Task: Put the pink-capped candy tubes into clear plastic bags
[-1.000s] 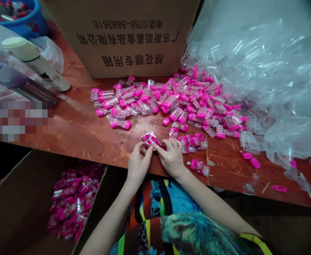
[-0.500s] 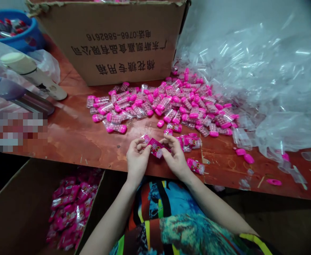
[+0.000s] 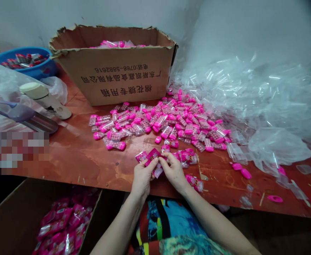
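Observation:
Between my two hands, over the table's front edge, is a pink printed candy packet (image 3: pixel 152 156) with a clear end. My left hand (image 3: pixel 142 177) pinches it from the left and my right hand (image 3: pixel 173 171) pinches its clear end from the right. Another pink packet (image 3: pixel 141 156) lies just beyond my left fingers. Several printed packets (image 3: pixel 188 156) lie to the right of my right hand, and one packet (image 3: pixel 194 182) lies nearer the edge. Behind them spreads a heap of small clear candy bottles (image 3: pixel 160 122) with pink caps and pale pink balls inside.
A cardboard box (image 3: pixel 123 74) with pink-capped bottles stands behind the heap. Clear plastic wrappers (image 3: pixel 264 95) pile up at right. Two drinking bottles (image 3: pixel 35 115) and a blue basin (image 3: pixel 42 69) are at left. Below the edge, an open carton (image 3: pixel 9 219) holds pink packets (image 3: pixel 62 223).
The view has tilted up, so the box's inside shows. My left thumb has moved across to meet the right one, and the packet's clear end now sticks out below the thumbs.

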`<act>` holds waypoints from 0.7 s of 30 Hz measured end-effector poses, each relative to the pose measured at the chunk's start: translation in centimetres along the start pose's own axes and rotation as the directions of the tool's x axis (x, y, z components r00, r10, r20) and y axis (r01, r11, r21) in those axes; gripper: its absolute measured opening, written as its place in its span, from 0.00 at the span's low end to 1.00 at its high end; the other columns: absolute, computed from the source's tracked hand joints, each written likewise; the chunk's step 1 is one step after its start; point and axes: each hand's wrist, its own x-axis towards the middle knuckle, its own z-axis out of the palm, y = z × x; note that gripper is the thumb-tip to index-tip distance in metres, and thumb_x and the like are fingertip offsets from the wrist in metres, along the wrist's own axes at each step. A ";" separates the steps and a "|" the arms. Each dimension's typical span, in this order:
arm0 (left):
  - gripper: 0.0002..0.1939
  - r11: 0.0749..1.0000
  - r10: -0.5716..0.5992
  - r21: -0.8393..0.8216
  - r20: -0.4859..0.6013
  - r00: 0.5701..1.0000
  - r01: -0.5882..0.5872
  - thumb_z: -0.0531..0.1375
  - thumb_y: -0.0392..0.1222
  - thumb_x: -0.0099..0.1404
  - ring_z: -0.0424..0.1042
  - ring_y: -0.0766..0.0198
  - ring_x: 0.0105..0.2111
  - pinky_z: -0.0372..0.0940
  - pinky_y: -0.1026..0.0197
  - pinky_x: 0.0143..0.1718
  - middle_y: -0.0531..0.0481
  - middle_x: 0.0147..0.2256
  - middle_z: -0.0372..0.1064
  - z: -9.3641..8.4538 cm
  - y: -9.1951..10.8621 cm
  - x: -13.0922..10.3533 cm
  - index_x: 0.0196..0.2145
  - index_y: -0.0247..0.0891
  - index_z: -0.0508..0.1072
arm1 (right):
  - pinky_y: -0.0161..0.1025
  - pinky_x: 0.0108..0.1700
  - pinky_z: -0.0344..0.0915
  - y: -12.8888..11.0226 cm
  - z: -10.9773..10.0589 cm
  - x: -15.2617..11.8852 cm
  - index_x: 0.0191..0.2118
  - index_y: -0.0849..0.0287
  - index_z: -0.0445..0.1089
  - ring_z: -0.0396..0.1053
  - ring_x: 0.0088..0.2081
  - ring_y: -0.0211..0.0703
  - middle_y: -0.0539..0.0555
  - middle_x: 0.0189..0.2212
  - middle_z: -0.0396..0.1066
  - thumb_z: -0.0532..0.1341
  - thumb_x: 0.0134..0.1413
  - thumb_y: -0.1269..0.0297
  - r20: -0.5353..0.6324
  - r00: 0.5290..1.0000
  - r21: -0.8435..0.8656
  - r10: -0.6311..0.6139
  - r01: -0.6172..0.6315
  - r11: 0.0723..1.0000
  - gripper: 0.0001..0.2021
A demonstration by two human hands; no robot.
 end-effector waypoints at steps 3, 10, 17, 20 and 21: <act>0.22 0.999 0.017 0.045 -0.033 0.999 -0.015 0.73 0.52 0.47 0.58 0.72 0.15 0.52 0.67 0.16 0.54 0.20 0.66 -0.2 0.5 0.7 0.31 0.32 0.76 | 0.35 0.25 0.61 -0.3 -0.1 1.0 0.36 0.55 0.69 0.66 0.22 0.39 0.46 0.20 0.69 0.59 0.61 0.55 0.006 1.000 -0.033 0.022 -0.022 0.999 0.10; 0.10 0.446 0.520 0.811 0.110 0.847 -0.379 0.64 0.47 0.61 0.72 0.58 0.31 0.65 0.59 0.32 0.45 0.35 0.72 -3.1 1.2 2.4 0.33 0.38 0.79 | 0.35 0.30 0.62 -0.6 -1.3 3.8 0.32 0.57 0.70 0.65 0.26 0.39 0.48 0.24 0.70 0.62 0.57 0.50 -0.123 0.992 -0.025 0.026 -0.029 0.999 0.15; 0.46 0.312 0.580 0.913 0.037 0.814 -0.264 0.65 0.64 0.56 0.71 0.41 0.52 0.69 0.47 0.46 0.33 0.61 0.60 -3.7 3.1 2.0 0.66 0.40 0.61 | 0.30 0.16 0.45 -1.2 -1.6 4.3 0.32 0.58 0.68 0.54 0.16 0.30 0.47 0.24 0.70 0.65 0.49 0.41 0.031 0.965 0.266 0.259 -0.258 0.929 0.22; 0.28 0.418 0.667 0.808 0.036 0.744 -0.414 0.64 0.61 0.60 0.69 0.44 0.55 0.67 0.49 0.50 0.38 0.57 0.65 -3.4 3.2 2.0 0.51 0.41 0.76 | 0.29 0.15 0.44 -1.9 -0.6 3.6 0.31 0.58 0.68 0.53 0.15 0.29 0.46 0.22 0.69 0.67 0.46 0.41 0.126 0.944 0.313 0.304 -0.328 0.891 0.23; 0.23 0.512 0.633 0.719 0.054 0.772 -0.470 0.64 0.60 0.60 0.71 0.47 0.52 0.68 0.51 0.48 0.39 0.52 0.70 -3.2 3.1 2.0 0.44 0.40 0.79 | 0.29 0.16 0.44 -2.0 -0.1 3.3 0.31 0.58 0.67 0.52 0.15 0.29 0.46 0.21 0.68 0.67 0.47 0.41 0.164 0.941 0.302 0.297 -0.335 0.893 0.23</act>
